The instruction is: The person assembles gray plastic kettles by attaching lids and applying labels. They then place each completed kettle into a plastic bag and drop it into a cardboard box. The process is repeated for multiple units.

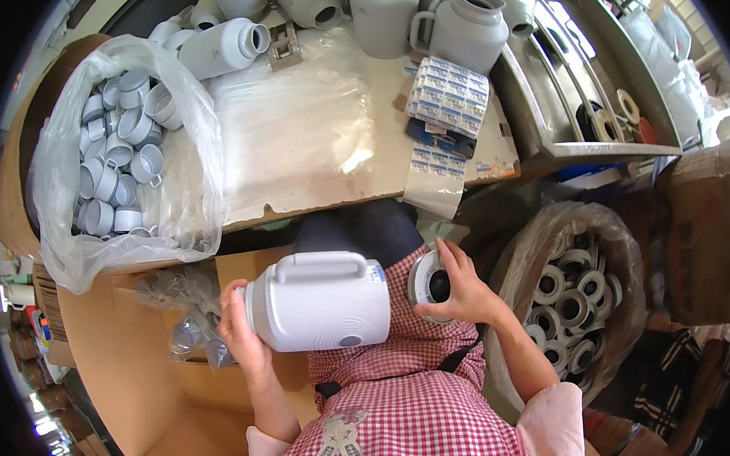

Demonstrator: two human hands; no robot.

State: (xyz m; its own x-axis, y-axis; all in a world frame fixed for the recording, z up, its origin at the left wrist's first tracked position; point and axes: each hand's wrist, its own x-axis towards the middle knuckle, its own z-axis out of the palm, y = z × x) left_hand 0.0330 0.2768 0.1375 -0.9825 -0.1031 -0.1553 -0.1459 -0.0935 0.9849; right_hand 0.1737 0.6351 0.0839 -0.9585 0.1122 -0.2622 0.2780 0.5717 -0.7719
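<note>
A light grey jug (328,309) with a long handle lies sideways above my lap, its neck end to the left and its base to the right. My left hand (246,329) is closed round the neck end, and the jug's handle faces up. Just right of the base, my right hand (465,289) grips a grey ring-shaped part (418,295) with a dark round middle, thumb and fingers at its edge. The ring-shaped part and the jug's base are apart. A small blue and white sticker (375,273) shows on the jug near its base.
A plastic-lined box (201,129) of grey cups (146,164) stands left. Several grey jugs (384,18) sit at the back of the table (385,159), with a sticker roll (449,96). Right are a metal tray (608,148) and a bag (507,277) of ring parts; lower left, an open carton (120,339).
</note>
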